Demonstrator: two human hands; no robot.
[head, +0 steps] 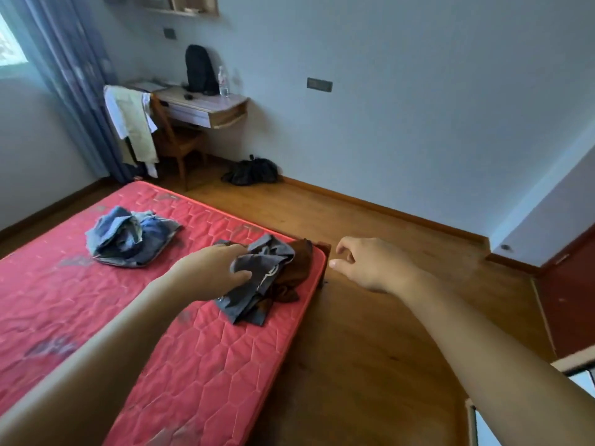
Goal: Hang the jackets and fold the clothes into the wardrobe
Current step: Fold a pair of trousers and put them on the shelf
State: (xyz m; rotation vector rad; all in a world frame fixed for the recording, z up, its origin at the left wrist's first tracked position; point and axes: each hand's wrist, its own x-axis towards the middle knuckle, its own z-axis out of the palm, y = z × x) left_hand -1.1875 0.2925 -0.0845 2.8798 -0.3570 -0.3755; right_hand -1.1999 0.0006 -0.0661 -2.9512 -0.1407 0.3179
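On the mattress (199, 365), a denim heap (132, 236) lies left of a clothes pile (267, 275) at the right edge. Behind, a backpack (198, 70) and water bottle (223, 82) stand on the desk (206, 106), a chair (178, 141) before it, a bag (251, 172) on the floor rightward.

Head view. Left hand (212, 268) grips a crumpled grey garment (267, 265) near the corner of a red quilted mattress (193, 365). A brown garment (297, 268) lies partly under the grey one. Right hand (370, 262) is held over the wooden floor (386, 333) just beside that corner, fingers loosely curled and holding nothing. Farther along the mattress is a heap of denim (132, 236). Background: desk (206, 107) and chair draped with pale clothes (135, 123).
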